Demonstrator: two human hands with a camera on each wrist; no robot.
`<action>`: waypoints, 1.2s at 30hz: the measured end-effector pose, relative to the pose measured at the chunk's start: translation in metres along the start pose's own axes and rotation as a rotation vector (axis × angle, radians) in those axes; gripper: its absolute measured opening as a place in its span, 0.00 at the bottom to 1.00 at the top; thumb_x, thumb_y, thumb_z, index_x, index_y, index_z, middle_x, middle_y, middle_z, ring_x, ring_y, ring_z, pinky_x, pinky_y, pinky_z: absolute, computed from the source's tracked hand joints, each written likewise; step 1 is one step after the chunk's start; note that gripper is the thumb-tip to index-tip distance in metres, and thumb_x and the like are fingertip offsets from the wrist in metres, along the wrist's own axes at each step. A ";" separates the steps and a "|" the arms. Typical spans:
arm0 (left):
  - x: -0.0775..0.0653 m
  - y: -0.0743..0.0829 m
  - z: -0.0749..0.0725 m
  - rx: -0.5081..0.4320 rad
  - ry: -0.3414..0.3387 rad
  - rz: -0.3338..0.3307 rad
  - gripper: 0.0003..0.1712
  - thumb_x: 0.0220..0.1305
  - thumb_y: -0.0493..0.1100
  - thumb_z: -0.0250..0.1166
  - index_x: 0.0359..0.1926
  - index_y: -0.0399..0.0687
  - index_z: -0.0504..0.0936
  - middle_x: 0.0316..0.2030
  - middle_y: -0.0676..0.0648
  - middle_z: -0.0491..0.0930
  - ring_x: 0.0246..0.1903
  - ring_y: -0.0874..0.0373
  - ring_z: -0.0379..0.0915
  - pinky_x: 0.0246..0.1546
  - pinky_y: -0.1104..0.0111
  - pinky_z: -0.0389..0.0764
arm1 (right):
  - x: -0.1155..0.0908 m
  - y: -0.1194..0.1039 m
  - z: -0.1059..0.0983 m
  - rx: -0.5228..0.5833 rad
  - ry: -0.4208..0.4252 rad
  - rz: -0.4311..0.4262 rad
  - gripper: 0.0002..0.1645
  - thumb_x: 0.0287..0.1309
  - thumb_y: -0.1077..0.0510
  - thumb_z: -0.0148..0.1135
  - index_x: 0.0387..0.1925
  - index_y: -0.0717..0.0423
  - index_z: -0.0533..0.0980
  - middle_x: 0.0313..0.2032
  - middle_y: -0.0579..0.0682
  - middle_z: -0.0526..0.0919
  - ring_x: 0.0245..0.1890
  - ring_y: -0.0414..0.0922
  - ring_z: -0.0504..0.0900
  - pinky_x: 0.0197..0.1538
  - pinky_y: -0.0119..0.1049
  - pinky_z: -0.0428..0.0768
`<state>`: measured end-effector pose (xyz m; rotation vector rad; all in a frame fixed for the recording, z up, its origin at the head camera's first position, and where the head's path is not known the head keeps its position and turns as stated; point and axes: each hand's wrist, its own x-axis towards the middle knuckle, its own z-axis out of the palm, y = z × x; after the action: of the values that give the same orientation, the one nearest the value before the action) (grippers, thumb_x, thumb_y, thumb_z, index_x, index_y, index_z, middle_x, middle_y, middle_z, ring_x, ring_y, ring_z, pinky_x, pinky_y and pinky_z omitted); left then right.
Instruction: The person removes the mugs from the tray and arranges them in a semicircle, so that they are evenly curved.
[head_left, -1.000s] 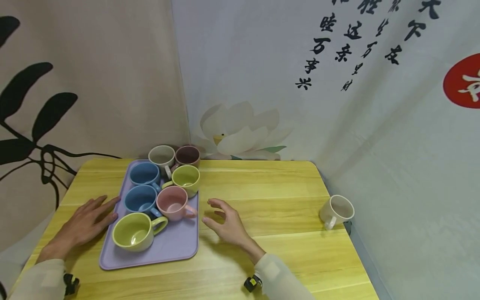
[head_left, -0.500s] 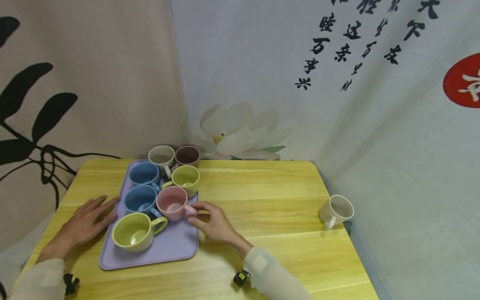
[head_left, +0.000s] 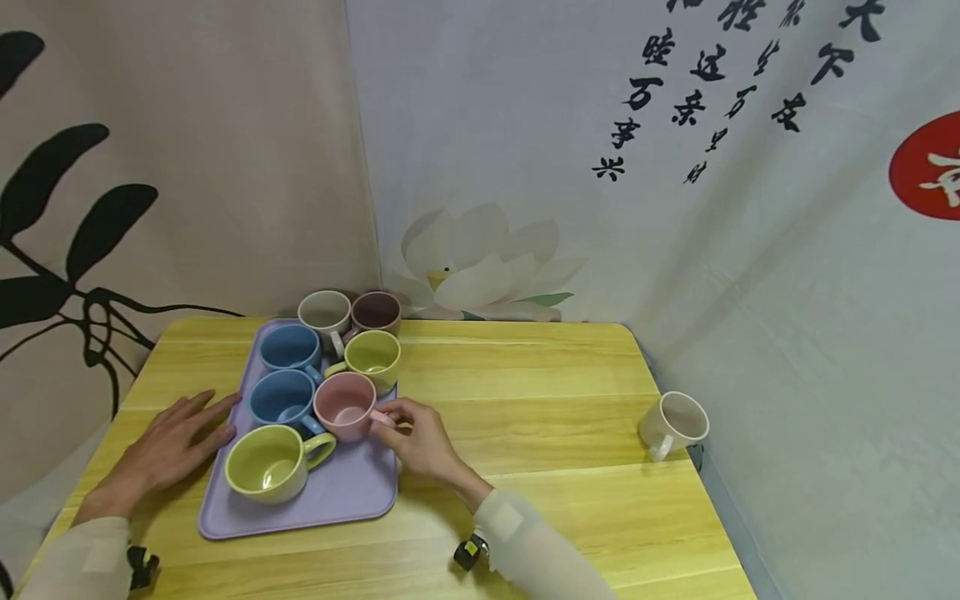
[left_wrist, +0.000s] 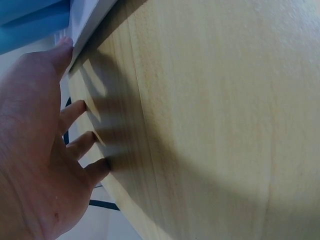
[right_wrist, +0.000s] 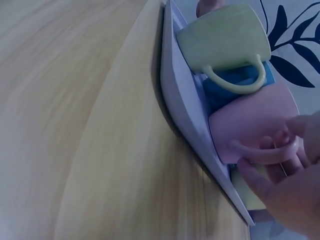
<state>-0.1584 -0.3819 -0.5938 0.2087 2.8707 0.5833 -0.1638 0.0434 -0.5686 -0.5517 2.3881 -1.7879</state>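
My right hand (head_left: 423,442) pinches the handle of a pink mug (head_left: 345,407), which stands upright on a lilac tray (head_left: 352,492). In the right wrist view, thumb and fingers close about the pink mug's handle (right_wrist: 265,154). My left hand (head_left: 168,446) lies with spread fingers at the tray's left edge, its fingertips on the rim and table. Next to the pink mug stand two blue mugs (head_left: 281,400) on the left and a yellow-green mug (head_left: 375,358) behind. A larger yellow-green cup (head_left: 266,467) sits at the front left of the tray.
At the tray's far end stand a white mug (head_left: 324,312) and a dark purple mug (head_left: 377,312). Another white mug (head_left: 673,423) stands at the right edge of the wooden table (head_left: 540,400). A printed cloth (head_left: 495,125) hangs behind the table.
My right hand has moved left from over the table to the pink mug and now pinches its handle. The left hand and the mugs have stayed in place.
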 end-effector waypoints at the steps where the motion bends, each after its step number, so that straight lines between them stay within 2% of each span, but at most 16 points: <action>1: 0.000 0.000 0.000 0.000 -0.001 -0.002 0.44 0.90 0.69 0.49 0.91 0.51 0.57 0.85 0.17 0.50 0.81 0.08 0.42 0.74 0.13 0.49 | 0.001 0.000 0.002 -0.011 0.019 0.001 0.14 0.72 0.63 0.78 0.54 0.61 0.87 0.43 0.59 0.93 0.42 0.29 0.84 0.54 0.25 0.91; 7: 0.000 0.001 0.000 -0.005 0.003 -0.005 0.43 0.89 0.69 0.49 0.91 0.51 0.58 0.85 0.17 0.50 0.82 0.08 0.42 0.74 0.12 0.49 | 0.002 -0.004 0.010 -0.056 0.106 0.019 0.12 0.67 0.61 0.82 0.48 0.59 0.87 0.33 0.54 0.90 0.32 0.25 0.79 0.38 0.19 0.84; 12: -0.001 0.002 0.000 -0.010 0.012 0.002 0.43 0.89 0.68 0.50 0.91 0.51 0.59 0.85 0.17 0.50 0.82 0.08 0.42 0.73 0.12 0.50 | 0.002 -0.007 0.012 -0.067 0.132 0.048 0.12 0.65 0.60 0.84 0.45 0.57 0.87 0.30 0.52 0.90 0.27 0.25 0.77 0.32 0.19 0.78; 23: -0.002 0.003 0.000 -0.010 0.010 -0.015 0.44 0.89 0.69 0.49 0.91 0.53 0.57 0.86 0.18 0.49 0.83 0.09 0.40 0.71 0.10 0.50 | 0.000 -0.009 0.013 -0.069 0.148 0.086 0.12 0.65 0.59 0.84 0.40 0.56 0.85 0.28 0.48 0.89 0.27 0.25 0.78 0.30 0.20 0.77; 29: 0.000 0.002 0.001 -0.009 0.008 -0.012 0.43 0.89 0.69 0.49 0.91 0.52 0.58 0.86 0.19 0.49 0.82 0.09 0.40 0.71 0.10 0.50 | -0.005 -0.005 0.010 -0.104 0.204 0.041 0.10 0.64 0.60 0.84 0.39 0.55 0.87 0.29 0.48 0.89 0.28 0.27 0.77 0.31 0.21 0.77; 36: -0.001 0.002 0.000 -0.003 -0.004 -0.015 0.44 0.89 0.69 0.48 0.91 0.52 0.57 0.86 0.18 0.48 0.82 0.08 0.40 0.71 0.10 0.49 | -0.012 -0.001 0.005 -0.099 0.262 0.053 0.10 0.63 0.60 0.85 0.37 0.52 0.87 0.28 0.45 0.88 0.31 0.28 0.79 0.34 0.21 0.78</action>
<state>-0.1574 -0.3806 -0.5929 0.1876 2.8651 0.5835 -0.1511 0.0423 -0.5705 -0.2743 2.6452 -1.8276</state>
